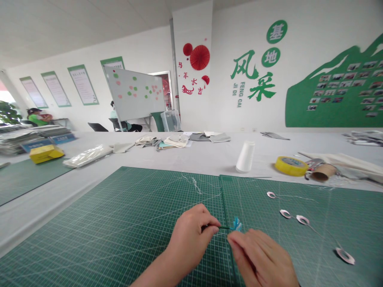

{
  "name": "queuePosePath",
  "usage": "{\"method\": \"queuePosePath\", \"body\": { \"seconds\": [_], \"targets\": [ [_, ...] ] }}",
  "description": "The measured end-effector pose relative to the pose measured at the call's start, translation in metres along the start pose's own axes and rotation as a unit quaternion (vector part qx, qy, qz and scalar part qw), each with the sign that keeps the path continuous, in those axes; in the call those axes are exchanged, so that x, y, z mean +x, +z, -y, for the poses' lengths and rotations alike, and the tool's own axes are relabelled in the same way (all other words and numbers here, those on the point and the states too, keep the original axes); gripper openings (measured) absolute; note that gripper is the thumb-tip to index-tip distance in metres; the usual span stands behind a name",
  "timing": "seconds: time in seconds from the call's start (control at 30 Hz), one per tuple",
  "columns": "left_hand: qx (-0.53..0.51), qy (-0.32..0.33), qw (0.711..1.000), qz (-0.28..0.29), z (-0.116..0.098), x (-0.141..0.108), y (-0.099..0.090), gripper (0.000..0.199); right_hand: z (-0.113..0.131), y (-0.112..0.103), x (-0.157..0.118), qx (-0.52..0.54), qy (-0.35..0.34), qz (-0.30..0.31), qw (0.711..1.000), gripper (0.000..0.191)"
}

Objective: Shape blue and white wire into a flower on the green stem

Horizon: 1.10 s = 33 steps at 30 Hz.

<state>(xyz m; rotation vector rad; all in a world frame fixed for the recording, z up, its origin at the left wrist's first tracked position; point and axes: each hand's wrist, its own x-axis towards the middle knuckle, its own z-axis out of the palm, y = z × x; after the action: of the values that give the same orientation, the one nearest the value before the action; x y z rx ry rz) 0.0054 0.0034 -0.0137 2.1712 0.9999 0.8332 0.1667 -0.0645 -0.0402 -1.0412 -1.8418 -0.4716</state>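
Note:
My left hand (191, 239) pinches the dark end of a thin stem (216, 227) between thumb and fingers. A small blue fibre tuft (236, 224) sits at the stem's far end. My right hand (257, 257) lies just below that tuft, its fingertips together and very close to it; whether they grip it is hard to tell. Both hands hover over a green gridded cutting mat (98, 223). To their right on the mat lie several small white rings or loops (303, 219) with fine wire tails, out of reach of my fingers.
Behind the mat, a long grey table holds a white thread cone (245, 156), yellow tape roll (291, 166), cardboard tube (323, 172), fabric scraps (176, 140), a plastic bag (88, 156) and a yellow box (46, 154). A seated person (38, 117) is far back left.

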Motion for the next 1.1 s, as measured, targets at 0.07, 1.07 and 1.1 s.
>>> {"method": "queuePosePath", "body": {
  "seconds": [0.07, 1.07, 1.1],
  "targets": [
    [0.033, 0.032, 0.999, 0.025, -0.001, -0.001, -0.001, 0.016, -0.002, -0.001, 0.0, -0.015, 0.001, 0.001, 1.0, 0.009],
    [-0.132, 0.061, 0.989, 0.039, -0.015, -0.002, -0.014, 0.013, -0.027, 0.006, 0.006, 0.407, 0.433, 0.212, 0.776, 0.035],
    [-0.148, 0.049, 0.987, 0.034, -0.014, -0.002, -0.013, 0.014, -0.026, 0.007, 0.007, 0.417, 0.437, 0.208, 0.77, 0.036]
  ]
}}
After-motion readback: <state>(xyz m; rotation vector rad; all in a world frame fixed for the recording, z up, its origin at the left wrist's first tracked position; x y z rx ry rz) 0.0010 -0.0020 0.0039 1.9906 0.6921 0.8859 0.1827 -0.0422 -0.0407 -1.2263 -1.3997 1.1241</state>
